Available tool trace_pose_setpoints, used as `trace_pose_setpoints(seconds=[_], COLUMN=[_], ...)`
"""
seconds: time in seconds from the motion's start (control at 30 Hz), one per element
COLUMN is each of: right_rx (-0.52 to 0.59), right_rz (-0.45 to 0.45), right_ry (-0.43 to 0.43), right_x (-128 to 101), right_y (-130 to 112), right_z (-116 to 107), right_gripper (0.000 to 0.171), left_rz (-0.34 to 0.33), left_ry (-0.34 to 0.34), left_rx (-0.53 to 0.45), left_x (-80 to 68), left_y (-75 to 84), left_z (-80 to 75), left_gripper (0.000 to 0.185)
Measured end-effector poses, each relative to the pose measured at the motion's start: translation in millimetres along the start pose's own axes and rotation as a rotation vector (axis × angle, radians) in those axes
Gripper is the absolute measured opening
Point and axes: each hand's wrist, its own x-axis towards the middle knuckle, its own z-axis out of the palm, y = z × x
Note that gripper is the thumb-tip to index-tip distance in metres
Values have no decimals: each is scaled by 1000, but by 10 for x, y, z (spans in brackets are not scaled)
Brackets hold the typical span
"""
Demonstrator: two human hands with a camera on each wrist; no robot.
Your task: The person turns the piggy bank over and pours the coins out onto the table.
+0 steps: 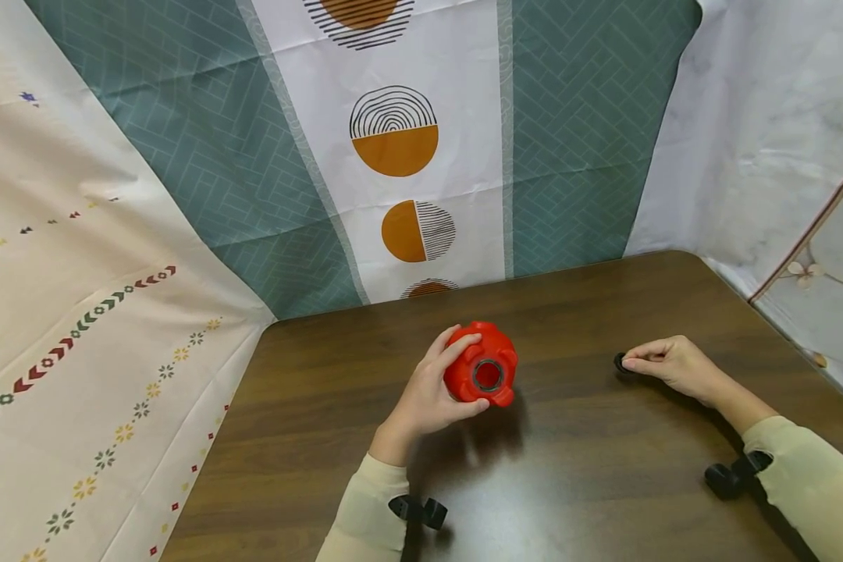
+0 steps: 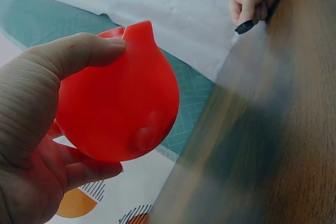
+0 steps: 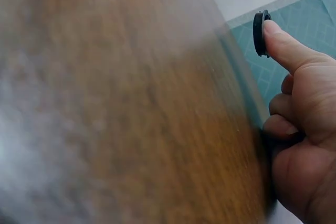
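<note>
My left hand (image 1: 457,376) grips a red lobed plastic container (image 1: 483,367) just above the dark wooden table (image 1: 576,460). Its grey-ringed round opening (image 1: 488,375) faces up toward me. In the left wrist view the thumb (image 2: 79,51) lies over the container's (image 2: 123,108) smooth red side and the fingers curl beneath it. To the right, my right hand (image 1: 628,364) pinches a small black cap (image 1: 619,362) resting on the table. In the right wrist view the index fingertip (image 3: 273,30) rests on the black cap (image 3: 258,32) and the other fingers are curled.
Patterned cloth backdrops hang behind and to both sides: teal and white with orange circles (image 1: 395,148) behind, cream with small motifs (image 1: 77,328) on the left. The table's far right corner (image 1: 695,257) is near the right hand. Black wrist mounts (image 1: 734,474) sit on both sleeves.
</note>
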Motion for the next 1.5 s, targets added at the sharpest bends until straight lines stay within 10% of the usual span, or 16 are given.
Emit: trace_pose_setpoints(seconds=[0.63,1.5], right_rx=[-184,-116], right_rz=[70,20], right_ry=[-99,-20], right_x=[89,101], right_y=[17,-52], right_z=[-25,-7], right_gripper=[23,32], left_rz=[17,6], left_ry=[8,7], left_rx=[-9,-32], left_x=[-2,-6], left_y=[21,25], left_z=[-3,-1], left_gripper=[82,82])
